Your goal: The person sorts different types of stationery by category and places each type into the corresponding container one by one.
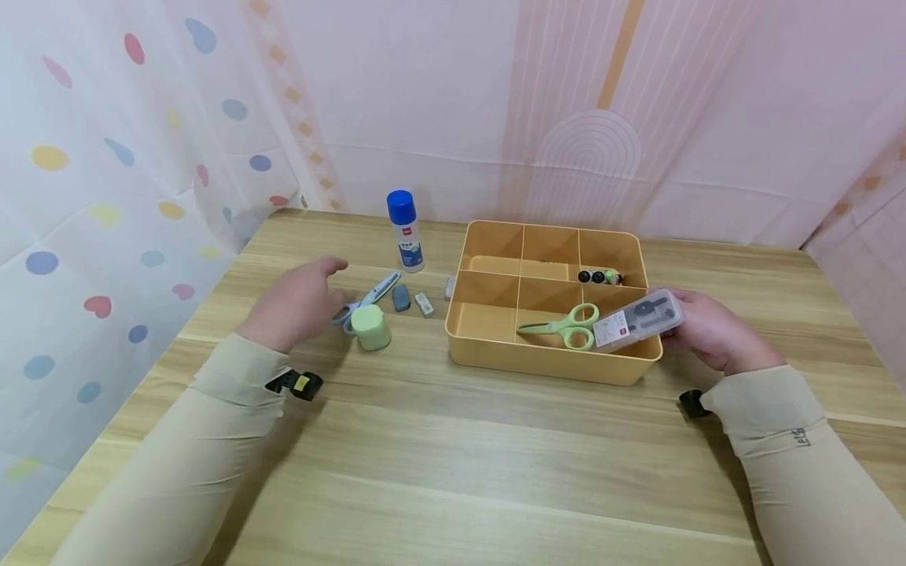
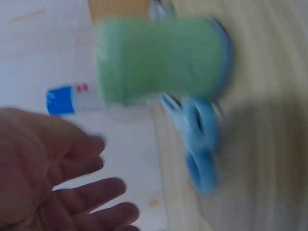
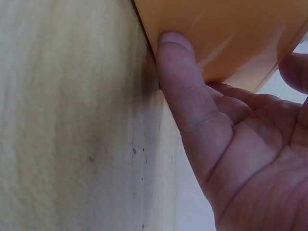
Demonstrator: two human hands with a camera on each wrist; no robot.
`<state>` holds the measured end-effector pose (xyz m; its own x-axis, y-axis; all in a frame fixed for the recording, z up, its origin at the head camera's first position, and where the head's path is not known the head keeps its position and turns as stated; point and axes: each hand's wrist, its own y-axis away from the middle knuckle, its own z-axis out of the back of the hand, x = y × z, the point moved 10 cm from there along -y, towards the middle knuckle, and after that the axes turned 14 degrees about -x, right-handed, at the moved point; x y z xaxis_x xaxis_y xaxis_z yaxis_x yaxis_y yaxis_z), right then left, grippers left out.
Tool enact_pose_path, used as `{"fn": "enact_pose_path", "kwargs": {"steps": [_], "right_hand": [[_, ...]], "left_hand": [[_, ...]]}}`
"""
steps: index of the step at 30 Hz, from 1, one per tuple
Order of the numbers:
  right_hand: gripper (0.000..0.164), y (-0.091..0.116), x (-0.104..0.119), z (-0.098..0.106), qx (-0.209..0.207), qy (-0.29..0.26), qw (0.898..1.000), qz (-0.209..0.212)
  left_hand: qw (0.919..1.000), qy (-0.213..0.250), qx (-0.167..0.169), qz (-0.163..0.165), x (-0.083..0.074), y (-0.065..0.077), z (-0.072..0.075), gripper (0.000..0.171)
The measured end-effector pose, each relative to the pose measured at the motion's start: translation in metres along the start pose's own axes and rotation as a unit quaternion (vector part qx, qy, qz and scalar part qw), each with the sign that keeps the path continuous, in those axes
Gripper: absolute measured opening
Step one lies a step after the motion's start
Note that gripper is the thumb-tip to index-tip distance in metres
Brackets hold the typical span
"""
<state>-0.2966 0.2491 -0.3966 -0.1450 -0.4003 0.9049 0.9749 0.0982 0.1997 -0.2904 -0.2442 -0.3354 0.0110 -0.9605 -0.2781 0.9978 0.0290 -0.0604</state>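
Observation:
My left hand [image 1: 300, 299] reaches beside the blue scissors [image 1: 368, 299], its fingers spread and holding nothing. A light-green rounded block with a dark base [image 1: 371, 327] stands just right of the scissors' handles; in the left wrist view it and the scissors are blurred. At the right end of the orange divided box [image 1: 538, 354], my right hand [image 1: 715, 326] holds the outer wall, with a digit up at the rim in the right wrist view. A clear case of black drawing tools [image 1: 640, 318] slants on that rim, covering some fingers. Green-handled scissors [image 1: 566, 326] lie in the box's front compartments.
A blue-capped glue bottle [image 1: 406, 232] stands behind the scissors. Near it lie a small blue-grey block [image 1: 401, 297] and a small whitish block [image 1: 424, 304]. Small black-ended pieces [image 1: 598, 277] lie in the back right compartment. A patterned curtain [image 1: 425, 102] hangs behind the table.

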Motion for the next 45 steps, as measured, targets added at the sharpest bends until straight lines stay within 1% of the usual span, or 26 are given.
{"fn": "enact_pose_path", "kwargs": {"steps": [2,4,7,9,13,16,20,25,31,38,45], "right_hand": [[0.058,0.000,0.000,0.000,0.001,0.000,1.000,0.000],[0.058,0.000,0.000,-0.001,0.001,0.001,1.000,0.000],[0.058,0.000,0.000,-0.001,0.004,0.001,1.000,0.001],[0.057,0.000,0.000,-0.001,0.006,0.000,1.000,0.002],[0.055,-0.001,0.000,-0.001,0.007,-0.004,1.000,0.000],[0.056,-0.001,0.000,0.000,0.006,-0.003,1.000,0.000],[0.057,-0.001,0.000,0.000,0.005,-0.003,1.000,0.000],[0.059,-0.001,0.000,0.000,0.006,-0.003,1.000,0.003],[0.056,-0.001,0.000,0.000,0.005,0.001,1.000,0.003],[0.057,0.000,0.000,0.001,0.003,0.004,1.000,0.005],[0.059,-0.001,0.000,0.001,0.002,0.000,1.000,-0.004]], "left_hand": [[0.9994,-0.019,0.019,-0.023,0.006,-0.001,-0.008,0.058],[0.9980,-0.023,0.033,-0.049,0.009,0.001,-0.015,0.059],[0.9960,-0.003,0.054,-0.071,0.009,0.006,-0.023,0.062],[0.9941,0.015,0.063,-0.087,0.007,0.009,-0.028,0.065],[0.9900,0.047,0.064,-0.116,0.002,0.013,-0.035,0.063],[0.9884,0.055,0.057,-0.130,-0.001,0.012,-0.039,0.055],[0.9894,0.043,0.044,-0.132,-0.003,0.011,-0.041,0.046],[0.9914,0.013,0.036,-0.125,-0.003,0.010,-0.041,0.046],[0.9914,-0.003,0.029,-0.128,-0.002,0.008,-0.042,0.039],[0.9911,-0.023,0.026,-0.129,0.000,0.008,-0.042,0.052],[0.9902,-0.033,0.019,-0.134,0.000,0.009,-0.040,0.047]]}}
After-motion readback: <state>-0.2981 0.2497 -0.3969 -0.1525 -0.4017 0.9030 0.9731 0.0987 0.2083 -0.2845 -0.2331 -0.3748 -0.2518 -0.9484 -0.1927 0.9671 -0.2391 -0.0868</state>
